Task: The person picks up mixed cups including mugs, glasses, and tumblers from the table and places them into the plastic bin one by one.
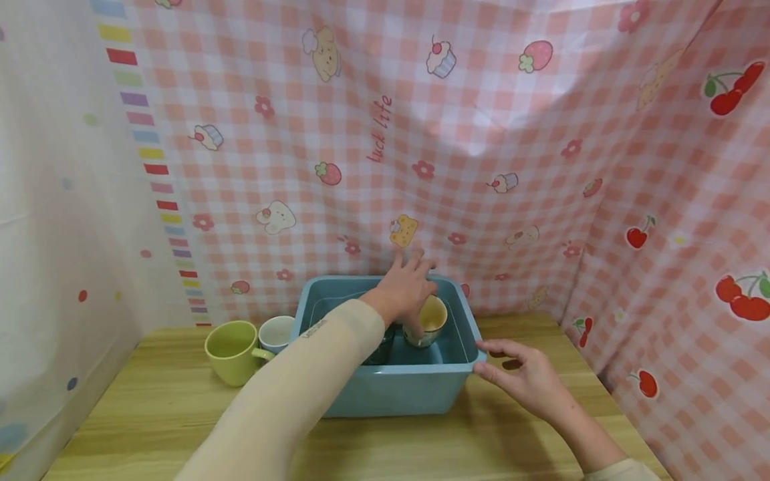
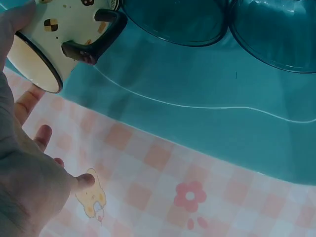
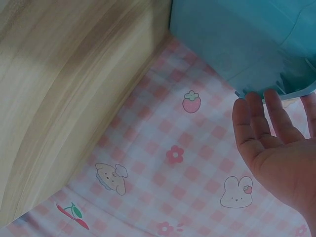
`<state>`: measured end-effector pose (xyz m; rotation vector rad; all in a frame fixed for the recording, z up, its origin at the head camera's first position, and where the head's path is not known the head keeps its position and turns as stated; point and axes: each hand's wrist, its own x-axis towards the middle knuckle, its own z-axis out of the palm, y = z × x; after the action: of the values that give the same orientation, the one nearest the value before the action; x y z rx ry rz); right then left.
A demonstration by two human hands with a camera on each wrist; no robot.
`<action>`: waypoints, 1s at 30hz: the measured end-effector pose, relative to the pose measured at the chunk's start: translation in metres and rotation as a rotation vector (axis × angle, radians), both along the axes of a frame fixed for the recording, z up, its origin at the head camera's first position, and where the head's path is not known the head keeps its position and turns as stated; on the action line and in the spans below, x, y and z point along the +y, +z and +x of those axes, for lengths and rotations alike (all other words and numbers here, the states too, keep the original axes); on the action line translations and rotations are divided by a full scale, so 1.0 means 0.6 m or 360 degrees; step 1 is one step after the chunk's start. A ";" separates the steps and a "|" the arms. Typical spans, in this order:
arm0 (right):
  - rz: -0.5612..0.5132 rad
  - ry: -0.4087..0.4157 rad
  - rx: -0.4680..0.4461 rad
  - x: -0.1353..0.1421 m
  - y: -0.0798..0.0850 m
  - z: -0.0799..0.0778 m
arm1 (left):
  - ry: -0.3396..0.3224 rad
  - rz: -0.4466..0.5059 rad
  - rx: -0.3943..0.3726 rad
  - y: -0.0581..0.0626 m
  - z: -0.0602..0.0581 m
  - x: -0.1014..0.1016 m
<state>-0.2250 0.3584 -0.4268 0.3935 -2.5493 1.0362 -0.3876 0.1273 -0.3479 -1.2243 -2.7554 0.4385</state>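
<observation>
My left hand [image 1: 402,291] reaches over the blue plastic bin [image 1: 403,394], at the left side of a cream mug [image 1: 436,319] inside it. In the left wrist view this mug [image 2: 52,27] shows a dark handle, a dark rim and small printed patterns. The thumb lies along one side of the mug and a finger touches near its rim, while the other fingers spread away. At the bin's right front corner, my right hand [image 1: 525,379] touches the rim with nearly straight fingers and thumb. Beside the mug, a dark see-through glass [image 1: 380,350] is partly hidden by my left forearm.
Left of the bin stand a green mug [image 1: 233,353], its handle pointing right, and a white cup [image 1: 277,333]. Two round glass rims show in the bin in the left wrist view. A checked curtain [image 1: 361,200] hangs behind the wooden table [image 1: 150,401].
</observation>
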 end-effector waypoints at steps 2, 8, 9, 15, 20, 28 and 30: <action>-0.0005 0.0004 -0.0004 0.001 0.000 0.000 | -0.0004 0.0005 0.0020 0.002 0.000 0.002; -0.0017 0.0021 -0.0031 0.000 -0.001 0.001 | -0.0007 0.0001 0.0005 -0.010 0.002 0.008; -0.0020 0.0022 -0.0029 0.000 -0.001 0.000 | -0.0010 -0.0006 0.0001 -0.013 0.002 0.009; -0.0042 0.0028 -0.0019 0.001 -0.002 0.000 | -0.0068 -0.0165 0.0082 -0.032 0.000 0.014; -0.0059 0.0034 -0.0015 0.003 0.002 0.001 | -0.0082 -0.0227 0.0128 -0.037 -0.003 0.013; -0.0059 0.0041 -0.0028 0.000 0.001 0.004 | -0.0008 -0.0372 0.0158 -0.064 -0.012 0.018; -0.0066 0.0023 -0.0038 0.000 -0.001 0.007 | 0.0012 -0.0415 0.0178 -0.074 -0.013 0.018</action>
<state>-0.2207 0.3586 -0.4274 0.3907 -2.5453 1.1034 -0.3956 0.1382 -0.3924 -1.1985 -2.6718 0.8627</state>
